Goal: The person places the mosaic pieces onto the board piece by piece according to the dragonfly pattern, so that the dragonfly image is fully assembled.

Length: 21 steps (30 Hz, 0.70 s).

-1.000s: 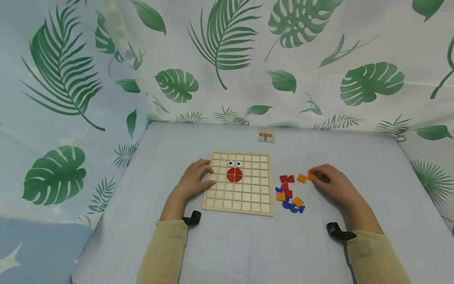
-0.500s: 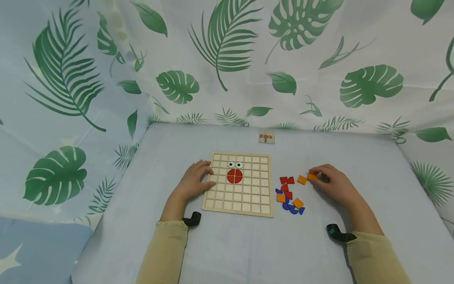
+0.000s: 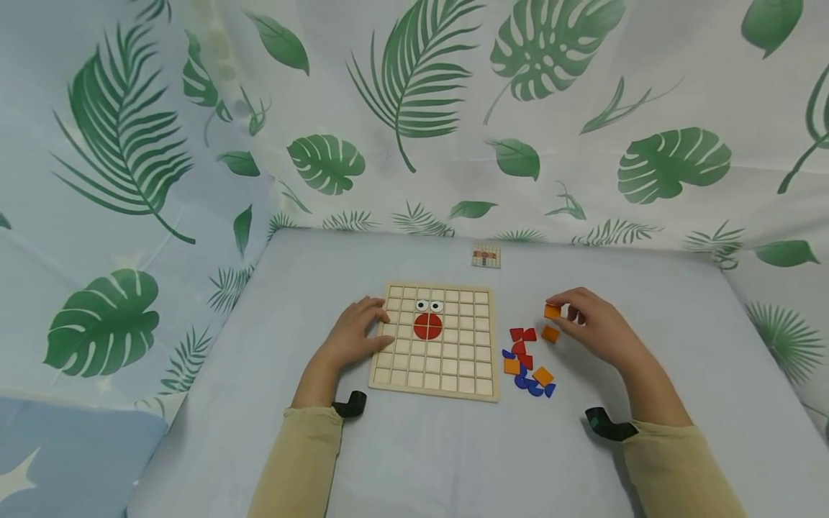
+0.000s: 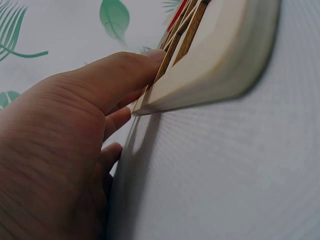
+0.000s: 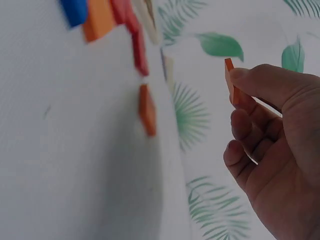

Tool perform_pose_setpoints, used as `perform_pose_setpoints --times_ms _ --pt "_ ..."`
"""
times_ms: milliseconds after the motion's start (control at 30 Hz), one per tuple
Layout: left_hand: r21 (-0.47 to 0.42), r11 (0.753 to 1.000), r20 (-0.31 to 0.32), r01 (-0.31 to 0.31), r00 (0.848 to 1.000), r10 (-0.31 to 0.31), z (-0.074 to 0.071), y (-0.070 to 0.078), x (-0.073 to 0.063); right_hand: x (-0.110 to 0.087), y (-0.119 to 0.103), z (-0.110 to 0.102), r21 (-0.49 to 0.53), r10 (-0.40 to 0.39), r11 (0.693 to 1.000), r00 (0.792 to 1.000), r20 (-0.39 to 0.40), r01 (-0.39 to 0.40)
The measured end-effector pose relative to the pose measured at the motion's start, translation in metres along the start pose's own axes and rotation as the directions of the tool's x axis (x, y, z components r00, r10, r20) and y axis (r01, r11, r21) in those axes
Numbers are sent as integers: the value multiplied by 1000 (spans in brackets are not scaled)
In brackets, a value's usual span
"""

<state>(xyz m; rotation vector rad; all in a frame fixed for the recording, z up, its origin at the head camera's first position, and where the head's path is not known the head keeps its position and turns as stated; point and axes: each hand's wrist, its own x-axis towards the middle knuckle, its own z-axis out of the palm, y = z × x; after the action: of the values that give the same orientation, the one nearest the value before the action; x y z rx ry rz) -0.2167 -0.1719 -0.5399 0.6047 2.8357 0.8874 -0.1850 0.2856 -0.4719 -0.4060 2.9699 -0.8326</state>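
Observation:
My left hand [image 3: 355,332] rests at the left edge of a square wooden grid board [image 3: 414,374]. Its straight thumb [image 4: 132,70] touches the board's rim [image 4: 200,85] from above; the other fingers lie at the edge, partly hidden in the left wrist view. On the board are two round eye pieces [image 3: 430,306] and a red disc [image 3: 428,326] made of quarter pieces. My right hand [image 3: 596,324] pinches an orange square tile [image 5: 230,82] between thumb and fingers, raised off the table. Another orange tile [image 3: 550,334] lies just below it.
Between the board and my right hand lie several red pieces [image 3: 518,348], blue pieces [image 3: 534,388] and more orange tiles [image 3: 542,375]. A small pattern card [image 3: 486,255] lies at the back. Leaf-print cloth [image 3: 414,180] hangs behind the table [image 3: 453,453].
My right hand has lifted the orange tile and carried it leftward, above the other loose orange tile. The left hand stays at the board's edge. The head view has tilted slightly.

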Motion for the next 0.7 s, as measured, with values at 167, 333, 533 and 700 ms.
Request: perform_pose_setpoints --times_ms 167,333,533,700 --pt "3 1000 -6 -2 1000 2 1 0 0 13 -23 2 29 -36 999 999 10 36" --pt "-5 1000 -8 0 1000 0 0 0 -1 29 -45 12 51 -88 995 996 32 86" --pt "-9 1000 -15 -8 1000 8 1 -1 -1 47 -67 28 101 -120 989 990 76 112" --pt "-8 1000 -18 -16 1000 15 1 -2 0 61 -82 43 144 -174 976 981 89 160"
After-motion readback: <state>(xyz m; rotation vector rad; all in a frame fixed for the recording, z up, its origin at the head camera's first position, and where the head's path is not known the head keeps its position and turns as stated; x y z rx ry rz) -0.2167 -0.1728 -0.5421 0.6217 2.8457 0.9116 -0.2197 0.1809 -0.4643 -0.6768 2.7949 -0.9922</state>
